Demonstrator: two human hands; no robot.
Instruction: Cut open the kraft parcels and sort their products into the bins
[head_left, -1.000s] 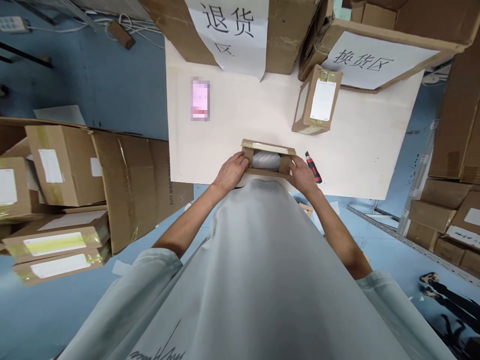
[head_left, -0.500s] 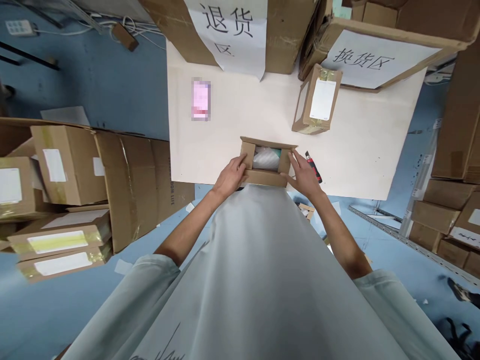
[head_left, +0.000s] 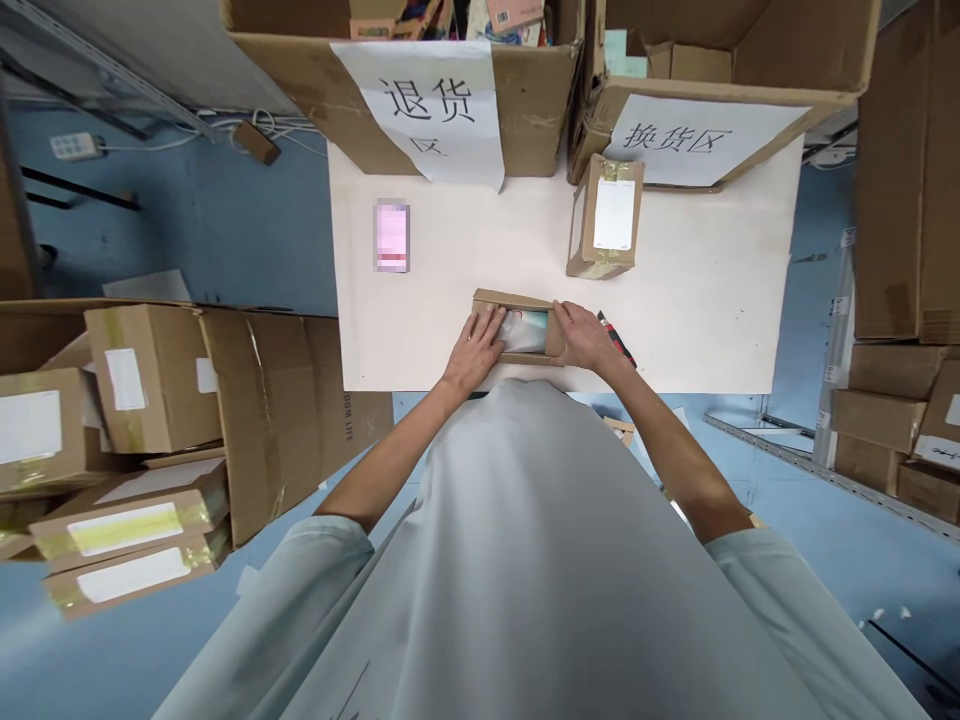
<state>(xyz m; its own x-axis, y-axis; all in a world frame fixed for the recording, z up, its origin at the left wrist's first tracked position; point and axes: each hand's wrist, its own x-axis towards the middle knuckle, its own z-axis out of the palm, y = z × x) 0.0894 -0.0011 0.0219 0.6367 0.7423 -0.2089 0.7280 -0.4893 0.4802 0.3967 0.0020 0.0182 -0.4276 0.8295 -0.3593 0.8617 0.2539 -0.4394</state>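
Observation:
A small opened cardboard box (head_left: 556, 346) lies on the white table near my body. Inside it shows an item in clear plastic wrap (head_left: 529, 330), white with a teal part. My left hand (head_left: 474, 350) rests over the box's left end, fingers stretched out, tips at the wrapped item. With my right hand (head_left: 583, 337) I hold the box's right end, the fingers at its far corner. Just beyond that hand lies a red and black utility knife (head_left: 618, 340), touched by neither hand.
A taped carton with a white label (head_left: 604, 222) stands farther back on the table (head_left: 697, 330). Behind it are two large open cartons with paper signs (head_left: 532, 110). A pink, blurred rectangular object (head_left: 392, 236) lies at left. Stacked parcels (head_left: 157, 380) fill a big carton on the left.
My left hand has moved from the box's left edge in over its opening. The right hand has closed on the right end. The view has tilted up, showing more of the large cartons.

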